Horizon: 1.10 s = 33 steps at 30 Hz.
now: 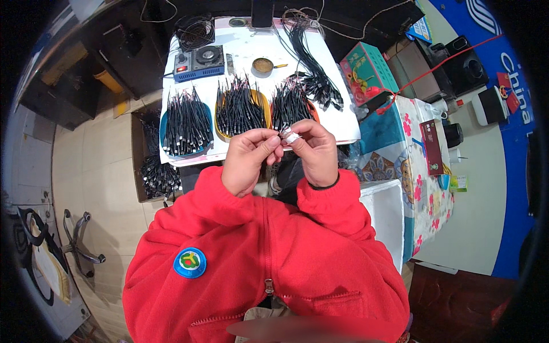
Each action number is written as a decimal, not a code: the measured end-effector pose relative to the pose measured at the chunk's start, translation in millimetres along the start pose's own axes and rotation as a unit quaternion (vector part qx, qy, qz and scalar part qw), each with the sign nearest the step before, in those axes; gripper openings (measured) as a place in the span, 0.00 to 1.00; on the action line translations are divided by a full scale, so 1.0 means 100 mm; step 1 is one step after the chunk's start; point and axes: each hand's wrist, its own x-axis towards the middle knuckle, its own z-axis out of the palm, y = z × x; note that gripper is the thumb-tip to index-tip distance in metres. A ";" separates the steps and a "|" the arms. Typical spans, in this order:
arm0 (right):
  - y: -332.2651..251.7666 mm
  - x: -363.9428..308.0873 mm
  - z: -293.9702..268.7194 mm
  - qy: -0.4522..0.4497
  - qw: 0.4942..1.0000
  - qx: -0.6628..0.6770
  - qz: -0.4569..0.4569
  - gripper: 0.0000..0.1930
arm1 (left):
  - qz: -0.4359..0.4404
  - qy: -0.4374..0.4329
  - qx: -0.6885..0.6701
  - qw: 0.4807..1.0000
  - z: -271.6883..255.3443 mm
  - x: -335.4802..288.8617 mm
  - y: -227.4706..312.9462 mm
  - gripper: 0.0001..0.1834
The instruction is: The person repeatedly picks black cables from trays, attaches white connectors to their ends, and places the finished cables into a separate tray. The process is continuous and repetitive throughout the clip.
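Our right hand (318, 154) is nearly closed in a pinch on a small white piece (292, 138) by the worktop (246, 48)'s near edge, our left hand (251, 157) curls just beside it, its hold too small to tell, and we should pinch lightly and evenly

White table (243, 47), three trays (265, 107) of black cables (187, 123), cable bundle (322, 88), boxy device (199, 64), round tin (262, 67)
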 end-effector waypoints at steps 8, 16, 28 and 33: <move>0.17 -0.05 0.00 0.011 0.989 0.142 0.040 0.04 | -0.067 -0.045 -0.091 0.993 -0.04 0.00 0.04 0.09; 0.12 -0.09 0.08 0.041 0.990 -0.102 -0.088 0.04 | -0.042 -0.011 -0.122 0.992 -0.04 -0.01 0.01 0.07; 0.08 -0.03 -0.06 -0.072 0.952 0.230 0.191 0.10 | -0.080 -0.081 -0.074 0.991 -0.12 -0.07 0.09 0.08; 0.12 0.00 -0.09 -0.089 0.938 0.262 0.208 0.10 | -0.100 -0.082 -0.041 0.991 -0.13 -0.02 0.09 0.08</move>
